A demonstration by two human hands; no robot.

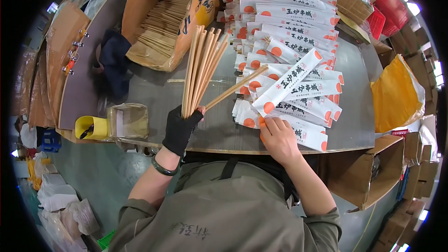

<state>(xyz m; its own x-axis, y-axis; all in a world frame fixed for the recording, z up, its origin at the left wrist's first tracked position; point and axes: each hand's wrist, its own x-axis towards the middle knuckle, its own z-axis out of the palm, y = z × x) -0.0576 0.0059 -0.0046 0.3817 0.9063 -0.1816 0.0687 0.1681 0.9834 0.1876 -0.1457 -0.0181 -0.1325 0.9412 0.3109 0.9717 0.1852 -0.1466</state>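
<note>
My left hand (181, 128), in a black fingerless glove, is closed around a bundle of wooden chopsticks (199, 72) standing nearly upright. Another pair of chopsticks (237, 87) slants out from that hand toward the right, its far end over the paper sleeves. My right hand (280, 137) rests at the near end of the sleeve pile, fingers bent and pressed together at the lower end of a slanted white paper chopstick sleeve (291, 80). Something orange shows at its fingertips. Under and beyond it lies a long overlapping pile of white sleeves with orange dots (298, 30).
A cardboard box of loose chopsticks (135, 58) lies open at the far left of the grey table (154, 88). Nearer stand a yellow holder (90, 127) and a small taped box (128, 121). Dark cloth (114, 60) lies behind them. An open carton (368, 172) stands right, below a yellow sack (399, 95).
</note>
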